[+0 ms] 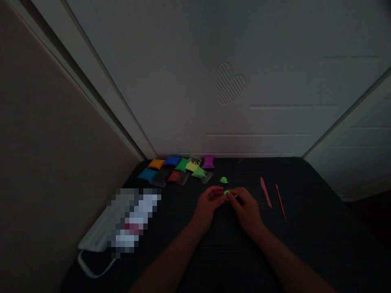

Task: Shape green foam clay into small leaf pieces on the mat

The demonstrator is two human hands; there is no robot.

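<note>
Both of my hands meet over the middle of the dark table, pinching a small piece of light green modelling clay between the fingertips. My left hand holds it from the left, with thumb and fingers closed. From the right, my right hand presses on it with the thumb; a bit of green shows by its fingers. The fingers cover much of the clay, so its full shape is hidden. Just beyond the hands lies another small light green clay piece, rounded with a little point at its right side.
Several clay packets in different colours, among them a purple packet and an orange packet, lie at the back left. A pink plastic knife and a thin pink stick tool rest at right. A white strapped bag, partly pixelated, lies left.
</note>
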